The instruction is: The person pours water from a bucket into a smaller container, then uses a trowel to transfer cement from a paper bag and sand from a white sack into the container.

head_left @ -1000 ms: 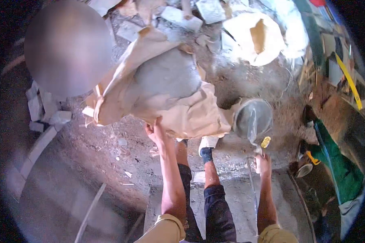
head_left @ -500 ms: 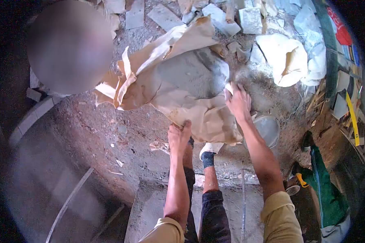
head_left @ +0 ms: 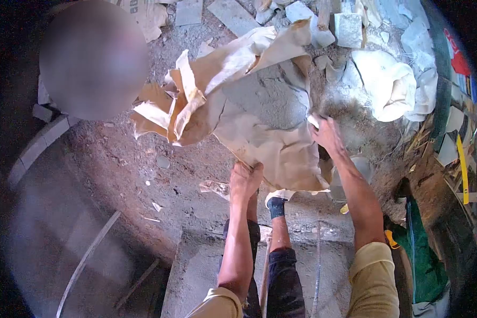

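A torn brown paper sack [head_left: 281,153] lies opened on the dirt ground, with grey powder [head_left: 270,98] heaped inside it. My left hand [head_left: 245,179] is closed on the sack's near left edge. At the sack's right side, my right hand [head_left: 327,133] grips the paper edge, its fingers curled round a pale fold. The torn upper flap [head_left: 233,69] stands crumpled along the far side, and its ragged strips stick up at the left. Behind my right forearm is a round, pale container [head_left: 361,169], partly hidden.
Broken tiles [head_left: 349,31] and rubble lie along the far side. A white sack [head_left: 384,85] rests at the right, near a green bag [head_left: 426,259] and a yellow strip [head_left: 462,169]. A concrete slab [head_left: 196,265] is under my legs. A blurred round patch covers the upper left.
The view has shifted a little, so most things appear farther right. Both hands keep their grip on the sack. Its upper flap stands wider, and more of the powder shows.
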A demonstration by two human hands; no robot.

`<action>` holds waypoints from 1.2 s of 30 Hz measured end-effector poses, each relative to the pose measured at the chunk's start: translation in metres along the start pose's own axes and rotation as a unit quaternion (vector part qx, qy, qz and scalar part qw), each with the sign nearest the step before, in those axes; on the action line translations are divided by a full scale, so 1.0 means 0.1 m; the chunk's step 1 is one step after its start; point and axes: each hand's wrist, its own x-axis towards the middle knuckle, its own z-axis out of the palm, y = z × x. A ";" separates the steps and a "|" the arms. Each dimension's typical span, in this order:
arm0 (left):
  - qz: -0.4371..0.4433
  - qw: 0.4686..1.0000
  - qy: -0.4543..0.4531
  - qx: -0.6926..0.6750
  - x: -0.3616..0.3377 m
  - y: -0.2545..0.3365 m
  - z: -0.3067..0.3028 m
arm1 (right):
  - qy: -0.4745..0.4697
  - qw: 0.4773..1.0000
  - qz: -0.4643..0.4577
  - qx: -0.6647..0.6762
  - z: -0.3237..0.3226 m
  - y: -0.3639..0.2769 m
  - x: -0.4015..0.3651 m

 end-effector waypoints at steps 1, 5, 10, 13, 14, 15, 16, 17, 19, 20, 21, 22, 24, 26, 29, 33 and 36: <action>0.000 1.000 0.001 0.000 -0.02 0.04 0.00 | 0.000 1.000 0.000 0.000 -0.04 -0.07 -0.02; 0.007 1.000 0.006 0.005 -0.03 0.04 0.02 | -0.047 0.999 0.010 0.022 -0.06 -0.28 -0.04; 0.053 0.999 -0.010 0.002 0.02 0.01 0.08 | -0.049 0.996 -0.033 0.069 0.07 -0.33 -0.03; 0.063 0.998 -0.012 -0.002 0.04 -0.03 0.12 | -0.037 0.995 -0.030 0.083 0.14 -0.28 -0.03; 0.065 0.998 -0.012 -0.008 0.05 -0.03 0.13 | -0.037 0.995 -0.028 0.085 0.19 -0.26 -0.04; 0.067 0.998 -0.012 -0.014 0.04 -0.03 0.13 | -0.033 0.994 -0.026 0.101 0.23 -0.25 -0.05; 0.067 0.998 -0.011 -0.012 0.06 -0.07 0.15 | -0.027 0.993 -0.024 0.116 0.20 -0.29 -0.04; 0.057 0.998 -0.006 -0.007 0.09 -0.12 0.17 | -0.026 0.992 -0.023 0.118 0.15 -0.31 -0.04; 0.049 0.999 -0.002 0.000 0.11 -0.17 0.19 | -0.116 0.981 0.047 0.146 0.04 -0.35 -0.04; 0.062 0.998 0.006 -0.021 0.12 -0.15 0.20 | -0.114 0.981 0.048 0.147 0.05 -0.33 -0.04; 0.076 0.996 0.015 -0.042 0.12 -0.14 0.20 | -0.112 0.981 0.044 0.154 0.07 -0.31 -0.03; 0.077 0.996 0.015 -0.040 0.10 -0.08 0.17 | -0.109 0.980 0.040 0.162 0.09 -0.29 -0.03; 0.091 0.983 -0.014 -0.160 0.00 0.13 0.06 | -0.109 0.975 0.039 0.188 0.03 -0.32 -0.06; 0.047 0.978 0.034 -0.198 0.00 0.26 -0.01 | -0.109 0.970 0.040 0.212 -0.05 -0.35 -0.11; -0.022 0.965 0.120 -0.232 0.08 0.29 -0.05 | -0.061 0.976 0.024 0.208 -0.10 -0.43 -0.16; -0.023 0.941 0.187 -0.282 0.15 0.21 0.00 | -0.074 0.974 0.038 0.211 -0.06 -0.47 -0.19; -0.014 0.913 0.200 -0.355 0.02 0.39 -0.04 | -0.068 0.971 0.034 0.227 -0.06 -0.44 -0.23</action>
